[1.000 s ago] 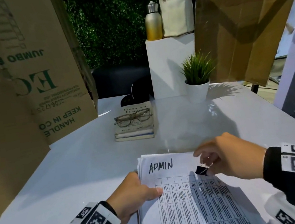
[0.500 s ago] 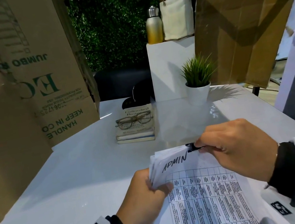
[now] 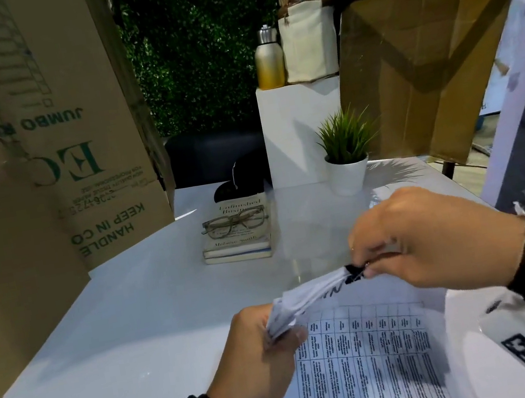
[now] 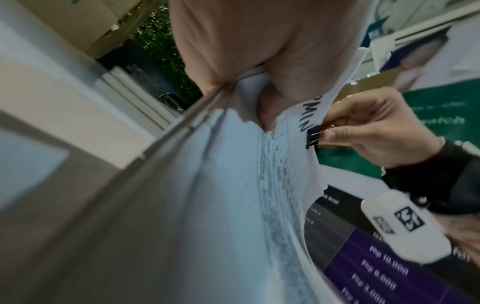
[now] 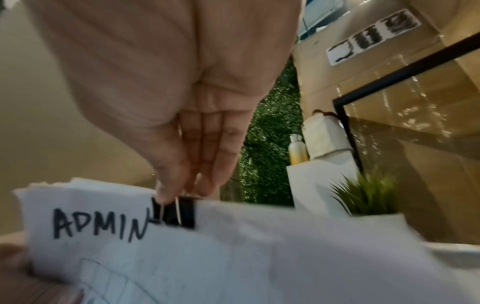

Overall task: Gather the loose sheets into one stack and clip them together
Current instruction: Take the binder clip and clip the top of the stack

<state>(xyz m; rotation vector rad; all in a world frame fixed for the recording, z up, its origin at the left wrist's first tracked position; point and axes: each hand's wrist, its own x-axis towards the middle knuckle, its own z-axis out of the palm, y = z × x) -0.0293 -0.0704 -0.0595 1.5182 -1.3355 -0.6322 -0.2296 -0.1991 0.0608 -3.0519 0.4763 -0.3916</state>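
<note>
We hold the stack of sheets (image 3: pixel 367 355) lifted off the white table (image 3: pixel 136 324). Our right hand (image 3: pixel 434 239) pinches a black binder clip (image 5: pixel 176 211) at its top edge, twelve o'clock; our left hand (image 3: pixel 255 349) grasps the ten o'clock corner.

The stack of sheets (image 3: pixel 367 355) is held up off the table (image 3: pixel 136 324) at its far edge, nearest the viewer. The left hand (image 3: pixel 256 356) is placed at its left corner, the right hand (image 3: pixel 434 239) at the binder clip (image 3: pixel 353 270) seated on the top edge. Farther back, glasses (image 3: pixel 235 221) are set on two stacked books (image 3: pixel 238 248). A potted plant (image 3: pixel 348 156) is positioned to their right, before a pedestal (image 3: pixel 298 130) on which a bottle (image 3: pixel 269 58) and bag (image 3: pixel 308 45) are placed.
</note>
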